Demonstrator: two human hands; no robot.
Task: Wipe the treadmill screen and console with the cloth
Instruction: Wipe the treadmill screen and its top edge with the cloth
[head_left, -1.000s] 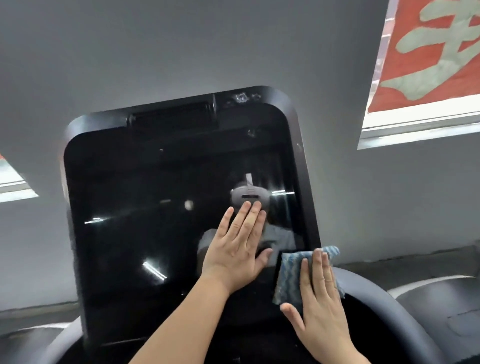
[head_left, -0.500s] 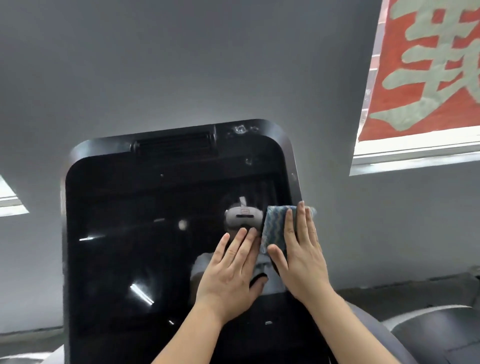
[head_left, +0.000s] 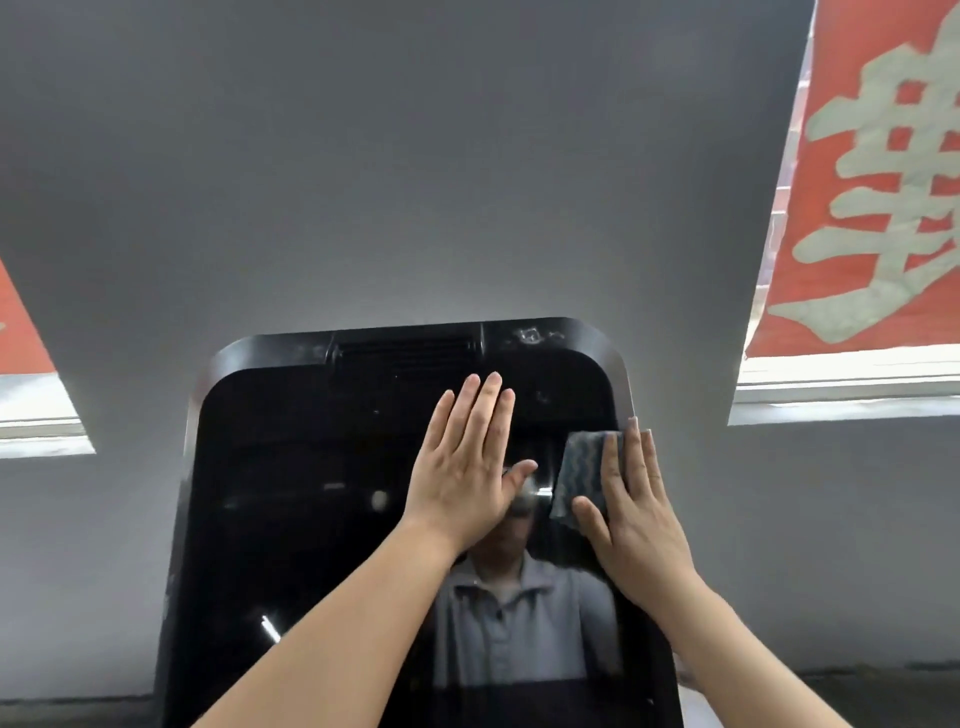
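Pressing flat on the treadmill screen (head_left: 311, 519) in the head view, both hands are up on the glossy black panel, which fills the lower centre of frame and tilts back toward the grey wall (head_left: 415, 182). Left hand (head_left: 467, 462) is spread open, palm down on the glass in the upper middle, fingers together pointing up toward the vent slot (head_left: 405, 345) in the top bezel, thumb out to the right; grasping nothing. Right hand (head_left: 631, 514) is also flat, not clenched, pinning the cloth (head_left: 579, 475) against the glass under its fingers and thumb. Cloth is a folded blue-grey pad with a wavy stripe pattern, sitting at the screen's upper right, just beside the right bezel; its left half sticks out from under the hand, with fingertips reaching the right edge of the frame. Gap between left thumb and cloth is small, not touching. Glass reflects a person in a grey collared shirt (head_left: 519, 623) below the hands. Small marks show on the top bezel right of the vent. Red banner with pale characters (head_left: 883, 171) hangs upper right above a window sill; another red patch and sill at far left. Console below the screen is out of frame.
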